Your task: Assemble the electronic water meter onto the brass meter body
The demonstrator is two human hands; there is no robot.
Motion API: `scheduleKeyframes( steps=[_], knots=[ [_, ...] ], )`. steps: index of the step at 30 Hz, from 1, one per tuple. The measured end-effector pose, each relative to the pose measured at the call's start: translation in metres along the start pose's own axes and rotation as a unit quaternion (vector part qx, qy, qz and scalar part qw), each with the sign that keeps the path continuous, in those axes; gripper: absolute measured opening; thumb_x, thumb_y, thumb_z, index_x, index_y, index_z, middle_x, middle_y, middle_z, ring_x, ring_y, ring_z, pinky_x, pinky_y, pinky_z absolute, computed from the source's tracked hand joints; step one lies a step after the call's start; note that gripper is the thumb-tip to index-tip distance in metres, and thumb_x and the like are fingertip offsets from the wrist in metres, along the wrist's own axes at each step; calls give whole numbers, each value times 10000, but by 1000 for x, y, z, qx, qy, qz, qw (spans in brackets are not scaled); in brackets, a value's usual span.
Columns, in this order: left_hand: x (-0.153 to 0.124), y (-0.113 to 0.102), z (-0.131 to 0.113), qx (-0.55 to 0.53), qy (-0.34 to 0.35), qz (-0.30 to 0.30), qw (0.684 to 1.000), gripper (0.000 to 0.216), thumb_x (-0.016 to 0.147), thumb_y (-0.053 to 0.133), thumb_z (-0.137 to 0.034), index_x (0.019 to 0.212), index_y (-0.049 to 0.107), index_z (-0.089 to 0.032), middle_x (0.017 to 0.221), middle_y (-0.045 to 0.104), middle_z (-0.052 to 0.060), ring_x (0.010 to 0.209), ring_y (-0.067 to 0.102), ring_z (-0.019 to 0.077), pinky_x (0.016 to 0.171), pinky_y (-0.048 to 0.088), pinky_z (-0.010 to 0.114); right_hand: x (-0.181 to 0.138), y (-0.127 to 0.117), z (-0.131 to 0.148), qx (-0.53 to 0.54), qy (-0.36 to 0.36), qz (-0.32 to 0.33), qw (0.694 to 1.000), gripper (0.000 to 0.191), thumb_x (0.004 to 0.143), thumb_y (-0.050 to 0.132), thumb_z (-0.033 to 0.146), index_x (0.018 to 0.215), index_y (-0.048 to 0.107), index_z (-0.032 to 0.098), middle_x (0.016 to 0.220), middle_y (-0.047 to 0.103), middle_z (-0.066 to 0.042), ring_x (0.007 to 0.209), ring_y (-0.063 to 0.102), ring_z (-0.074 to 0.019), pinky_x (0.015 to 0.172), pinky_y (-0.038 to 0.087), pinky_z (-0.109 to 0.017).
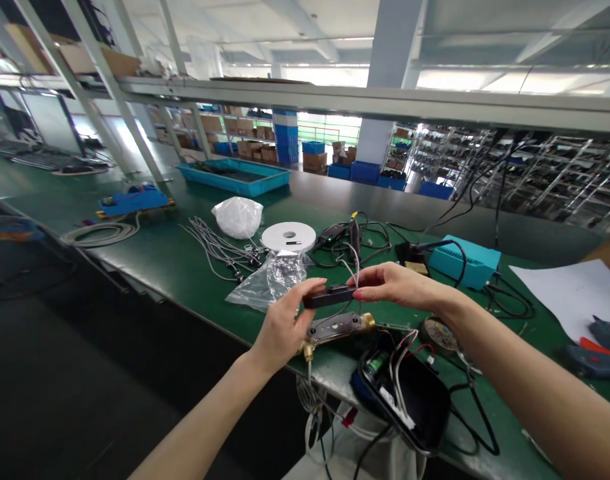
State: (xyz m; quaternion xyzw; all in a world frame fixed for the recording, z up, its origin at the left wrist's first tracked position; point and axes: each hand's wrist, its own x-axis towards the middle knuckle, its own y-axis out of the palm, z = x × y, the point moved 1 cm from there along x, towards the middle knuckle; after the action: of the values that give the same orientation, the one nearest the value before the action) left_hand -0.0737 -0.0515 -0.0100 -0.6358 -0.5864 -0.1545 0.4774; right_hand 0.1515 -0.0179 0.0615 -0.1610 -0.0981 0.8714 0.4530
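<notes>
a: what does the left hand [283, 319] have?
b: its thumb and fingers are clamped on the left end of a slim black rectangular plastic piece [327, 297].
a: and the right hand [387, 283]?
b: thumb and forefinger are closed on the piece's other end. thin pale wires [356, 265] rise right at those fingertips; i can't tell whether they're pinched too.
a: so where exactly is the piece?
b: held up between the two hands, above the near edge of a green-topped workbench [159, 273]. just below it is a metal fitting with a brass end and a grey plate [335, 326].
a: what's near the fitting?
b: to its right, an open black plastic housing [432, 407] tilts at the bench edge, with wires and a green cylinder [378, 363] inside. a round brown container [437, 333] stands behind that, near the right forearm.
a: and beyond the hands?
b: a crumpled clear plastic bag [257, 289], then a flat white reel with a centre hole [305, 237]. left of those lie a bunch of loose grey cables [215, 250] and a bulging white plastic bag [238, 217]. over on the right sits a box-shaped turquoise unit [465, 262].
</notes>
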Motion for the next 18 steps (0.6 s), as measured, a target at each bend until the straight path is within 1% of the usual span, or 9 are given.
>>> scheduleKeyframes(
  steps=[2,3,4,5,8,11,14,16,18],
  knots=[
    [-7,0,-1,-19,-86,0,996,459,876,515,-155,1314,380,-180,1268,560,125,1153,564,194,976,485,367,1,1,-7,22,-5,-17,1000,362,601,803,352,926,718,217,810,660,14,768,557,-137,737,418,-277],
    [-11,1,-2,-8,-129,-3,992,494,864,546,-198,1320,360,-174,1283,542,137,1166,553,211,980,477,387,1,2,-10,33,-8,-28,999,370,613,798,359,941,711,213,818,655,12,760,551,-130,729,414,-268],
    [-16,4,-3,19,-163,-3,986,507,848,579,-244,1306,375,-168,1276,541,142,1164,550,228,978,473,409,1,4,-13,43,-11,-39,998,370,629,789,371,951,705,209,817,647,11,742,541,-120,710,407,-257],
    [-19,7,-5,60,-182,4,981,506,829,611,-293,1275,414,-158,1248,557,142,1148,556,245,967,475,428,1,6,-16,53,-13,-48,997,362,648,777,386,951,701,204,816,638,11,719,526,-109,688,397,-247],
    [-20,24,-11,183,-182,53,965,525,764,678,-451,1149,548,-118,1130,622,144,1095,569,294,975,440,490,2,11,-24,79,-20,-69,994,339,693,743,426,935,695,193,818,617,10,685,489,-87,644,369,-227],
    [-8,44,-19,247,-185,79,948,529,772,633,-544,1033,635,-84,1020,675,159,1025,597,307,1032,354,513,3,16,-27,99,-23,-83,991,361,691,750,423,955,687,185,837,614,4,692,491,-83,661,373,-228],
    [5,55,-24,255,-214,76,940,447,817,587,-502,929,681,-80,890,703,163,924,635,307,1000,370,499,3,16,-29,114,-23,-88,989,400,684,759,418,999,680,184,900,641,-13,720,523,-93,729,396,-254],
    [11,58,-26,244,-222,71,941,362,839,571,-450,901,697,-116,856,711,141,886,647,303,942,413,480,1,16,-30,125,-19,-76,989,420,675,768,406,1019,679,184,968,662,-33,794,560,-116,809,399,-281],
    [13,58,-27,226,-224,69,945,280,851,564,-410,918,707,-179,873,718,105,875,654,292,881,447,451,0,14,-31,131,-12,-52,990,434,667,777,384,1037,677,179,1021,671,-51,889,583,-149,890,384,-310]
  ],
)
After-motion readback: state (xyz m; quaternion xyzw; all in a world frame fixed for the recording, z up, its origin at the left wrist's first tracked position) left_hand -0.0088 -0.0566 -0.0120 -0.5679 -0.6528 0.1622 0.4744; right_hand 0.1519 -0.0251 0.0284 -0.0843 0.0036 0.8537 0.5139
